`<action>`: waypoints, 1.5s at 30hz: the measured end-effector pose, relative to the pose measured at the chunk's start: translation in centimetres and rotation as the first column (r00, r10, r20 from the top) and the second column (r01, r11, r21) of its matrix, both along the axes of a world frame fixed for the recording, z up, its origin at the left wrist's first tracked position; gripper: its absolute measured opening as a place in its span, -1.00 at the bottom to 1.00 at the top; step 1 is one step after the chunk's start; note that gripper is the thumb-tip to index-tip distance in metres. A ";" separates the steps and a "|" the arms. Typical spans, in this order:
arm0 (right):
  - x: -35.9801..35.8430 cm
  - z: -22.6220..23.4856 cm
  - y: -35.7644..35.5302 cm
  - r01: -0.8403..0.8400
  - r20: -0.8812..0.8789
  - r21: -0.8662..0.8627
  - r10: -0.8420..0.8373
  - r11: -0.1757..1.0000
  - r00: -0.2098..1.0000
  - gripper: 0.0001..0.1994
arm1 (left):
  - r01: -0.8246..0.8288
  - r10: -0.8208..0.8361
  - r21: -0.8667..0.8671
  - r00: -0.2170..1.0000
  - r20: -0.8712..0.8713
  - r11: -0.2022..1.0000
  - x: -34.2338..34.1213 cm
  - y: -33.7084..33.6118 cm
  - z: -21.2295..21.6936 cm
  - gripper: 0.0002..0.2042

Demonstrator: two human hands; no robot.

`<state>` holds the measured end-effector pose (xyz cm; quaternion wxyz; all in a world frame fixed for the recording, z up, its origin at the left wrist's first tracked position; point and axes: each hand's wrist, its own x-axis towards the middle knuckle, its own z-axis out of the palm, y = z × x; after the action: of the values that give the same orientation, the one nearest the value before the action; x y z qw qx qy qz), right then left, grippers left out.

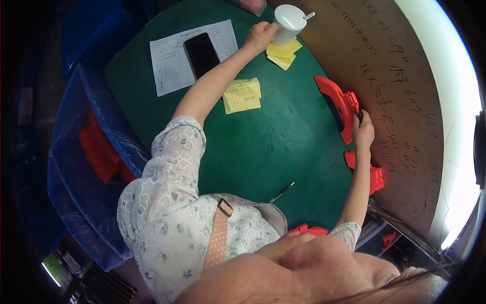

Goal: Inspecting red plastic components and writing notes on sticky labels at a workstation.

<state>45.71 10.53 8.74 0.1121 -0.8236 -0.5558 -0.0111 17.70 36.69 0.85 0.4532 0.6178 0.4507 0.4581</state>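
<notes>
My left hand is closed at the left side of a white mug, where the handle would be; the fingers hide that spot. The mug has a lid, and a small white stem sticks out at its right. At the right edge of the green table, my right hand has its fingers closed on a red curved plastic part. A small dark piece shows at those fingertips, too small to name. Just nearer lies a second red plastic part.
Yellow notes and a black phone on a printed sheet lie at left. More yellow notes lie under the mug. A pen rests near my body. Left stands a blue-lined bin with red parts; right, a marked brown board.
</notes>
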 end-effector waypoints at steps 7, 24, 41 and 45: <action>0.0 -0.2 0.0 0.031 -0.002 -0.031 -0.031 0.999 1.000 -0.70 | 0.042 -0.038 -0.028 0.989 0.145 0.999 -1.0 -1.7 1.5 -0.66; 0.0 -0.3 -0.1 0.031 -0.011 0.002 -0.031 1.000 0.999 -0.69 | 0.106 -0.101 -0.036 0.990 0.102 0.994 -1.9 -7.8 0.5 -0.66; 0.0 -0.3 0.0 0.027 -0.024 0.019 -0.027 0.999 0.999 -0.71 | -0.041 0.115 -0.164 0.876 0.468 0.986 -1.1 2.2 2.7 -0.70; 0.1 -1.0 -0.1 -0.004 -0.057 0.070 0.008 0.998 0.998 -0.72 | -0.282 0.285 -0.062 0.893 0.348 0.957 0.2 4.1 4.2 -0.67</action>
<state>45.80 10.42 7.75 0.1566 -0.8175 -0.5542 -0.0067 17.92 40.84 5.03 0.4581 0.4508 0.4493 0.6206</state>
